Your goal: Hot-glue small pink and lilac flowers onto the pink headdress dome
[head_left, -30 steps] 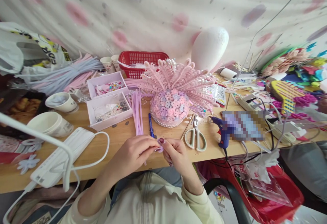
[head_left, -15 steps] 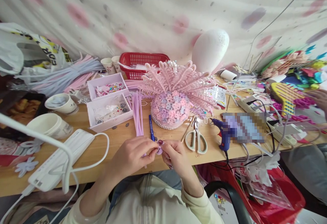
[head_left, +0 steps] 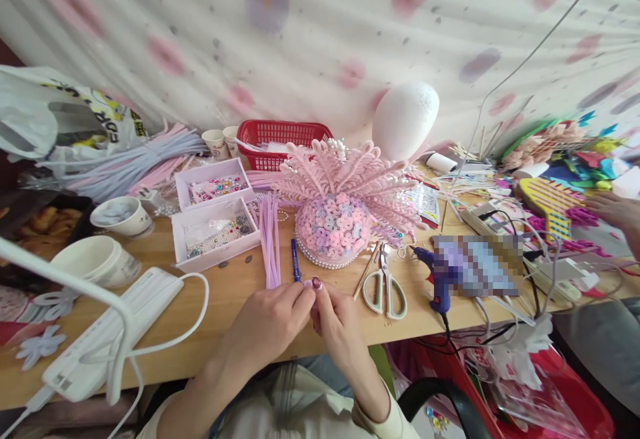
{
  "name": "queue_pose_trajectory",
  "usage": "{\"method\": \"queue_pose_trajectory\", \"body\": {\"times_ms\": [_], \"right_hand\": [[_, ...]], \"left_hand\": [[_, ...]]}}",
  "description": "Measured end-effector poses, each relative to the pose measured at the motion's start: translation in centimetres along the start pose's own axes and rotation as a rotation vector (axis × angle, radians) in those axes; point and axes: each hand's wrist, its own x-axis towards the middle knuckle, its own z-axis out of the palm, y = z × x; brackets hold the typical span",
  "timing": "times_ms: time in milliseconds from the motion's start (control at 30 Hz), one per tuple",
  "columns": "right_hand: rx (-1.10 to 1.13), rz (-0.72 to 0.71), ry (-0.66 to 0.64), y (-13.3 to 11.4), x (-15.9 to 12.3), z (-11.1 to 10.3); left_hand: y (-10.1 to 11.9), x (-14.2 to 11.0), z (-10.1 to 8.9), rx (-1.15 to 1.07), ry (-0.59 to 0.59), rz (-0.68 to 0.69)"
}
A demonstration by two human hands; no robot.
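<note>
My left hand [head_left: 280, 315] and my right hand [head_left: 337, 315] meet at the table's front edge, thumbs and fingers pinched together. Between the fingertips a small bit of lilac pipe cleaner [head_left: 307, 285] shows; the fingers hide the rest. Just beyond my left hand lie a bundle of lilac pipe cleaners [head_left: 270, 242] and a blue pen [head_left: 295, 260]. Past them stands a dome [head_left: 334, 227] covered in small pink and lilac coiled flowers, with a pearl rim and pink feather-like plumes [head_left: 345, 169] fanned behind. White-handled scissors [head_left: 384, 285] lie right of my right hand.
Two bead boxes [head_left: 216, 233], paper cups [head_left: 117, 215] and a white power strip [head_left: 115, 332] are on the left. At the back are a red basket [head_left: 285, 133] and a white foam egg [head_left: 406, 119]. A blue glue gun [head_left: 440, 279] lies right, near another person's hand [head_left: 613, 211].
The view has tilted up slightly, so the table sits lower in it. My fingers have closed further over the lilac piece, which showed more before. The other person's hand has moved left.
</note>
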Motion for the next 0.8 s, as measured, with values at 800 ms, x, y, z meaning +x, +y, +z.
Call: {"method": "queue_pose_trajectory", "body": {"times_ms": [800], "right_hand": [[0.392,0.122,-0.188,-0.7,0.4,-0.4]], "left_hand": [[-0.1,-0.7,-0.2,-0.315,0.059,0.000]]}}
